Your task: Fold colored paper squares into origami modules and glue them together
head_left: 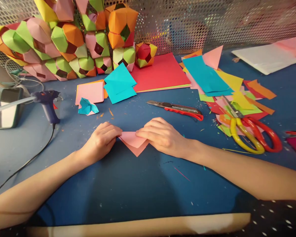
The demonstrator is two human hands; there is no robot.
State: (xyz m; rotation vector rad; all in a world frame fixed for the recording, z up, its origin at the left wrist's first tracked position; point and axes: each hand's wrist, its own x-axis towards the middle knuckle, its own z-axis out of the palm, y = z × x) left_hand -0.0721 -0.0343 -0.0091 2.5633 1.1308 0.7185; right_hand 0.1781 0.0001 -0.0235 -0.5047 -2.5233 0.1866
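Observation:
A pink sheet of paper (135, 141), folded into a triangle with its point toward me, lies between my hands on the blue table. My left hand (102, 141) pinches its left corner, fingers curled together. On the other side, my right hand (162, 138) grips the right end along the upper folded edge. The fingers partly hide both corners. Just beyond my hands sit a small blue and pink folded paper piece (88, 107), a stack of pink squares (90, 93) and blue paper squares (119, 84).
A box cutter (176, 109) lies beyond my right hand. Scissors (249, 131) rest by paper scraps (236, 98) at right. A glue gun (48, 103) with a cord stands at left. Folded paper balls (69, 41) are stacked against the perforated metal panel (227, 23).

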